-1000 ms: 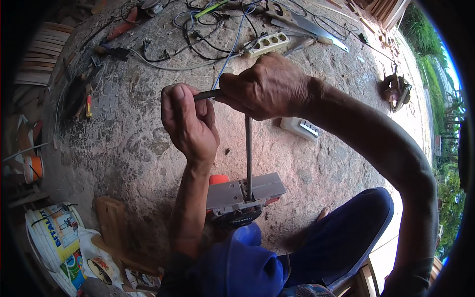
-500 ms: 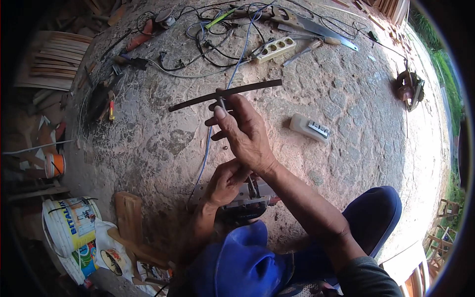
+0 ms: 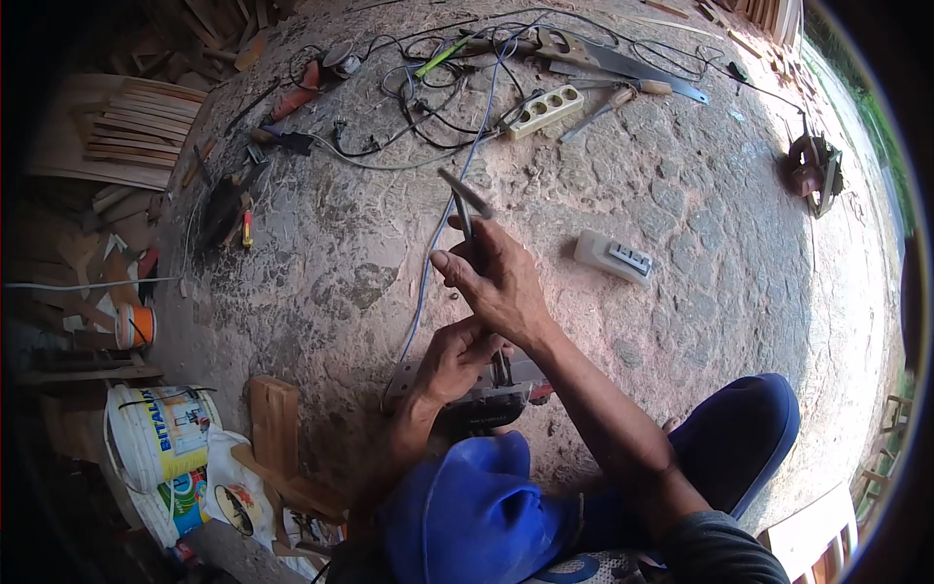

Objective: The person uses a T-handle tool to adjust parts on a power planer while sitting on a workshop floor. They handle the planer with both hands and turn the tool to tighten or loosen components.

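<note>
A dark T-shaped tool [image 3: 465, 193], perhaps a T-handle wrench, rises from my right hand [image 3: 504, 284]. The fingers are closed round its stem, and its crossbar stands beyond them, seen nearly end-on. Just below, my left hand [image 3: 452, 362] is curled at a power tool [image 3: 477, 417] with a flat grey base and a dark body, lying in front of my knees. Its fingertips are partly hidden behind my right wrist, so what they grip cannot be made out. To the right of my right hand lies a small translucent case [image 3: 595, 251] with metal pieces on top.
Tangled cables, a cream power strip [image 3: 545, 111], a handsaw [image 3: 623, 70] and a chisel [image 3: 595, 113] lie ahead on rough stone ground. A red angle grinder [image 3: 298, 93] is far left. Another power tool [image 3: 813, 177] stands far right. Paint buckets [image 3: 161, 436] and a wood block [image 3: 275, 414] are near left.
The T-shaped tool has turned in my right hand: its crossbar went from lying across to pointing away. My left hand stays at the power tool. The view has shifted slightly.
</note>
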### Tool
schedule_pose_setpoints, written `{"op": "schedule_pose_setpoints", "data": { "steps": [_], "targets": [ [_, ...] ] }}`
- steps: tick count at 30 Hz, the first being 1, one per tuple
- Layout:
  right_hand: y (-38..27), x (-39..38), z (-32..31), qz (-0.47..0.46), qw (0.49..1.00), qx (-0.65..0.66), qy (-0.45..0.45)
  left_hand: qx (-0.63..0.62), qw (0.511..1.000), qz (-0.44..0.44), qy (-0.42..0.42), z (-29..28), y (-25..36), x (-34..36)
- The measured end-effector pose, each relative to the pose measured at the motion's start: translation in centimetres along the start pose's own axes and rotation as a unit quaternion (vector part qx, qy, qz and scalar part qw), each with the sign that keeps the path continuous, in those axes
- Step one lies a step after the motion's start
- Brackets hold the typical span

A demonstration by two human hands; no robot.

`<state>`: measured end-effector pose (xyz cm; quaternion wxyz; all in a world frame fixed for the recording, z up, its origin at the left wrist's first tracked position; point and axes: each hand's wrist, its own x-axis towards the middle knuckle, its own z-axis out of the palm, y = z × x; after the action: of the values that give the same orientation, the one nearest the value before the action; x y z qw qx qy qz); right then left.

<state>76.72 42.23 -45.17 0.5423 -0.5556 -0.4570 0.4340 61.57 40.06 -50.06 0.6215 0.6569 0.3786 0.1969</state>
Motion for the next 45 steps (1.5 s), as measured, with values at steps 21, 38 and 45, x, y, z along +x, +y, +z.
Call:
{"op": "schedule_pose_setpoints", "data": {
  "steps": [21, 38, 45],
  "targets": [
    [-0.5, 0.8, 0.0, 0.035, 0.989, 0.119, -0.083, -0.153, 0.985, 0.042, 0.059, 1.8, -2.1, -0.4],
    [-1.0, 0.8, -0.1, 0.025, 0.996, -0.006, -0.087, 0.052, 0.998, -0.013, -0.020, -0.1, -1.0, -1.1],
    [-0.7, 0.8, -0.1, 0.010, 0.996, -0.013, -0.085, 0.029, 0.999, 0.029, 0.016, 1.3, -0.2, -1.0]
  ]
}}
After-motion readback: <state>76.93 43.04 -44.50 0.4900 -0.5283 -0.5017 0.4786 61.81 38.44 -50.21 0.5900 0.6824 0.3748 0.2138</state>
